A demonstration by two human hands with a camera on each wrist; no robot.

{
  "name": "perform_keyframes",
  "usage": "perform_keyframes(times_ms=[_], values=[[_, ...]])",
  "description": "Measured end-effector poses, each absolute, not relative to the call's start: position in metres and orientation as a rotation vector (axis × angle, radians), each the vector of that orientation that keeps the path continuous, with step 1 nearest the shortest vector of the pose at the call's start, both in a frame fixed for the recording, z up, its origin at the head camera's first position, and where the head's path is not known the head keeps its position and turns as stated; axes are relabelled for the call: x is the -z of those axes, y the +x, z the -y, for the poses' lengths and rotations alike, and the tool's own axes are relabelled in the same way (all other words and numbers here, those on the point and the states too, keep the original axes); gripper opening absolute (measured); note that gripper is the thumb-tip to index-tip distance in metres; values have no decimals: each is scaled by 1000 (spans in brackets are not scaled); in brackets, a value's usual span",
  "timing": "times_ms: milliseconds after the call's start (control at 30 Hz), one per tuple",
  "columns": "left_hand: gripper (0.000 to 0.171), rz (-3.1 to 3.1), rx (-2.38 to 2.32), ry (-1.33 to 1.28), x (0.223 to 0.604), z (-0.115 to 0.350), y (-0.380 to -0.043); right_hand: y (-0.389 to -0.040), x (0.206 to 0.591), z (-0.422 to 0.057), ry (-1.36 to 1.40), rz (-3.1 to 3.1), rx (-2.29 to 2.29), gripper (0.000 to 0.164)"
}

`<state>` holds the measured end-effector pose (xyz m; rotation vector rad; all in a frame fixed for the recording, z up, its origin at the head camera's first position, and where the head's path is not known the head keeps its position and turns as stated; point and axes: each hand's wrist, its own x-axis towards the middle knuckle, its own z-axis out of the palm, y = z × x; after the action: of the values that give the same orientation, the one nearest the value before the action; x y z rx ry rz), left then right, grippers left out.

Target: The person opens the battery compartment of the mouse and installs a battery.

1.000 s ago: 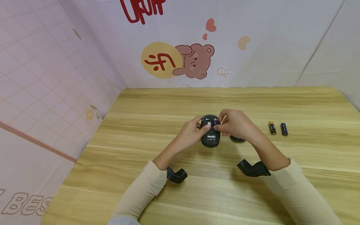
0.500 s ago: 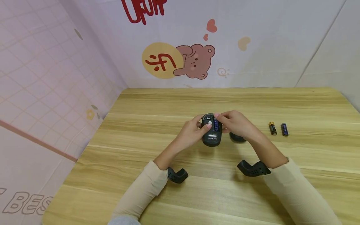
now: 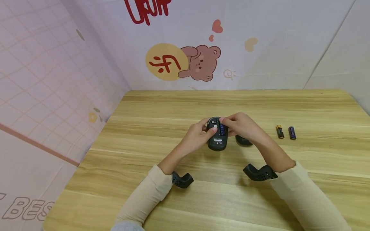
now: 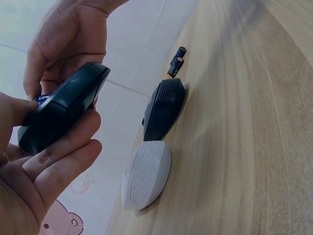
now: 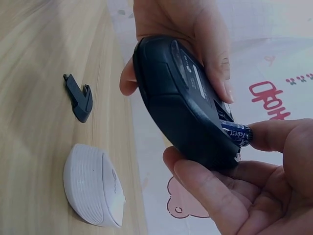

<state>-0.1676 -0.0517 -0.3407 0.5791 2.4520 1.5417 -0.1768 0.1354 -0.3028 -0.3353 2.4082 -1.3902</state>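
A black computer mouse [image 3: 217,144] is held above the table with its underside up and its battery slot exposed. My left hand [image 3: 196,134] grips it from the left, thumb on the underside and fingers beneath. A blue battery [image 5: 235,133] sits tilted in the slot, one end sticking out in the right wrist view. My right hand [image 3: 241,126] has its thumb [image 5: 274,134] against that end, while its other fingers curl under the mouse. In the left wrist view, the battery's end [image 4: 41,99] shows between the hands.
A second black mouse [image 4: 164,110] and a white mouse [image 4: 149,174] rest on the wooden table [image 3: 162,109]. A small black cover [image 5: 79,99] lies near the white one. Two loose batteries, one black and orange [image 3: 279,132], one blue [image 3: 292,132], lie at the right.
My right thumb has moved from the battery's side up to its far end, so more of the blue label shows. The left hand and the held mouse have barely moved.
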Motion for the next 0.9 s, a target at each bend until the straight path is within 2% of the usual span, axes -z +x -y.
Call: perform_keyframes(times_ms=[900], values=[[47, -2430, -1529, 591, 342, 52, -166, -179, 303, -137, -317, -2444, 1361, 41]])
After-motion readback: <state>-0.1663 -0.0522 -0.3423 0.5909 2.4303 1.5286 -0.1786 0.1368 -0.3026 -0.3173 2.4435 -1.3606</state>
